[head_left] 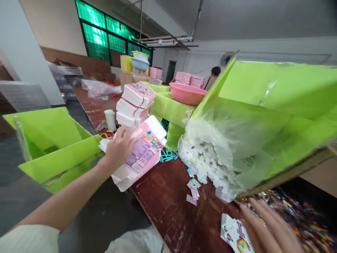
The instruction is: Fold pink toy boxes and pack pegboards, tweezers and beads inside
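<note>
My left hand (121, 147) is closed around a pink and white cardboard box (143, 151), whose end flaps stand open. A purple label with a barcode faces up on the box. Beyond it rises a stack of flattened pink cartons (137, 100). At the lower right my right hand (271, 225) is blurred, its fingers stretched out with nothing seen in them. It hovers beside a small pile of printed cards (235, 233) and next to a heap of small colourful packets (302, 221).
A clear bag of white perforated pieces (210, 160) spills from a tilted green bin (279, 84). Teal sticks (168, 155) and small paper slips (193, 191) lie on the red-brown table (163, 196). Left stands another green bin (52, 137). A pink basin (187, 94) sits behind; a person (212, 80) is farther back.
</note>
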Tool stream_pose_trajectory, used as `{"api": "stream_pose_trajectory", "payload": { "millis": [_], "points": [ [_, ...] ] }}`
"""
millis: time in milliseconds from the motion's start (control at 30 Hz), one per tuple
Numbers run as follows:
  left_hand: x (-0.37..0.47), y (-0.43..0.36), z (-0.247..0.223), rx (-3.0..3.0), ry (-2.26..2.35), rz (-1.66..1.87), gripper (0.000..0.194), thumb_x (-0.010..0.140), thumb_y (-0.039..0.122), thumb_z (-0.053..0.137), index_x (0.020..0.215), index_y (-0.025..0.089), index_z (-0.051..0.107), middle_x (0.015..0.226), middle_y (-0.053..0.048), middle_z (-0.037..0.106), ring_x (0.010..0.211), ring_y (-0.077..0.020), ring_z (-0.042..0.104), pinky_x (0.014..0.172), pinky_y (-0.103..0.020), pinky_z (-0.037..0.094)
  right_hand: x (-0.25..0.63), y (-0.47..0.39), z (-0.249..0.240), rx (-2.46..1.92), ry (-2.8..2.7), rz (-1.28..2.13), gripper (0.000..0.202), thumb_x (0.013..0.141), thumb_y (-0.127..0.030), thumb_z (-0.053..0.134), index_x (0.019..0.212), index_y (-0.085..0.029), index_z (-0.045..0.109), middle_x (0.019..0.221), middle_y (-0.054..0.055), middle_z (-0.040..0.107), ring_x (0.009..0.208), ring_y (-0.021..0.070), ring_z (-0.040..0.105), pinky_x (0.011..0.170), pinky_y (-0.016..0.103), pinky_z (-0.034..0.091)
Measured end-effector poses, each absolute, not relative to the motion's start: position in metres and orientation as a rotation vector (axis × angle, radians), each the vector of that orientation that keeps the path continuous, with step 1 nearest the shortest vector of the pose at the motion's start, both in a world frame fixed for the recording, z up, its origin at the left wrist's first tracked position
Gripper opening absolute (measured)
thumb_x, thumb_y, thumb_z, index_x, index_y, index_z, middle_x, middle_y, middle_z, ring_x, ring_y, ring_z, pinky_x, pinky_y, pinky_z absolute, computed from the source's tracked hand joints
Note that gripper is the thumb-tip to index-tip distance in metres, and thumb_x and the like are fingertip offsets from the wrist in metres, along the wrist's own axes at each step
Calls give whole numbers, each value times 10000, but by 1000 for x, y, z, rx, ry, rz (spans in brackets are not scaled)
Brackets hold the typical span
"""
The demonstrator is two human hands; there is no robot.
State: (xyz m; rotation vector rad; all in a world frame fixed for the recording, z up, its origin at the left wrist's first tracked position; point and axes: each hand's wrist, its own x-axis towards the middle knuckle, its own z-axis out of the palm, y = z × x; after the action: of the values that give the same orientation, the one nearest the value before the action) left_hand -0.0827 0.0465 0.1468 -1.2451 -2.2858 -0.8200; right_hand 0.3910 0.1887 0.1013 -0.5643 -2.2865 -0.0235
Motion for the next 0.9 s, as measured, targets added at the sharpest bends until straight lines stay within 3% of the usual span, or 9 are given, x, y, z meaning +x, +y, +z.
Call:
{"api": "stream_pose_trajectory", "payload": {
  "millis": [167, 300, 400, 467, 567, 667, 733, 800, 900],
  "points": [
    [12, 43, 109, -1816, -1762, -1469, 402, 1044, 276, 632, 1446, 285, 639, 1163, -66, 652, 1082, -193, 679, 987, -311, 584, 258, 153, 99, -419, -2328, -344, 661, 1031, -85, 498, 1671, -202, 377, 1567, 149, 590, 1386, 340, 612, 1107, 521, 543],
    [48, 55, 45, -1808, -1884, -1950, 473, 1026, 282, 667, 1496, 313, 621, 1214, -72, 649, 1134, -188, 678, 1000, -293, 573, 224, 155, 96, -641, -2263, -167, 309, 1087, -259, 529, 1383, -229, 612, 1165, 108, 775, 991, 284, 752, 858, 454, 630],
    [56, 57, 20, -2244, -2040, -2208, 518, 1003, 412, 699, 1491, 250, 637, 1260, -88, 710, 1155, -246, 696, 1025, -339, 561, 237, 158, 87, -661, -2249, 276, 248, 1094, -315, 542, 1328, -260, 604, 993, 42, 757, 849, 194, 752, 718, 305, 640],
    [58, 59, 11, -2537, -2170, -2308, 466, 1017, 489, 656, 1337, 160, 735, 1116, -88, 772, 1001, -246, 730, 886, -314, 577, 251, 159, 74, -628, -2264, 384, 273, 1084, -302, 560, 1352, -287, 606, 1013, 31, 748, 896, 182, 752, 767, 287, 645],
    [54, 66, -5, -2428, -2425, -2411, 506, 1009, 573, 632, 1093, 97, 781, 988, -95, 786, 881, -228, 723, 779, -289, 555, 275, 161, 40, -743, -2168, 236, 319, 1018, -380, 669, 1328, -310, 674, 1259, 95, 705, 1155, 275, 708, 999, 449, 618],
    [41, 72, -25, -2354, -2372, -2651, 557, 966, 554, 714, 1338, 141, 682, 1247, -137, 760, 1120, -275, 720, 959, -358, 569, 299, 155, -3, -1100, -1957, 521, 593, 933, -531, 748, 1458, -288, 616, 1487, 149, 605, 1332, 363, 630, 1082, 550, 579],
    [32, 73, -36, -2629, -2204, -2720, 803, 942, 472, 777, 1618, 239, 411, 1486, -157, 642, 1315, -287, 651, 1081, -403, 534, 313, 144, -25, -1230, -1805, 1034, 678, 952, -555, 717, 1548, -297, 522, 1491, 130, 629, 1311, 324, 666, 1041, 486, 618],
    [28, 74, -42, -2959, -2116, -2577, 965, 926, 393, 808, 1687, 310, 219, 1563, -157, 566, 1373, -276, 614, 1099, -402, 525, 324, 133, -35, -1216, -1636, 1466, 683, 981, -521, 696, 1592, -337, 451, 1457, 100, 666, 1207, 265, 730, 976, 422, 650],
    [30, 80, -42, -3188, -2285, -2255, 669, 950, 385, 775, 1525, 275, 450, 1315, -107, 685, 1148, -228, 706, 922, -327, 580, 337, 129, -32, -1133, -1644, 1659, 554, 983, -462, 720, 1507, -357, 573, 1385, 79, 709, 1112, 224, 753, 931, 378, 656]
  ]
}}
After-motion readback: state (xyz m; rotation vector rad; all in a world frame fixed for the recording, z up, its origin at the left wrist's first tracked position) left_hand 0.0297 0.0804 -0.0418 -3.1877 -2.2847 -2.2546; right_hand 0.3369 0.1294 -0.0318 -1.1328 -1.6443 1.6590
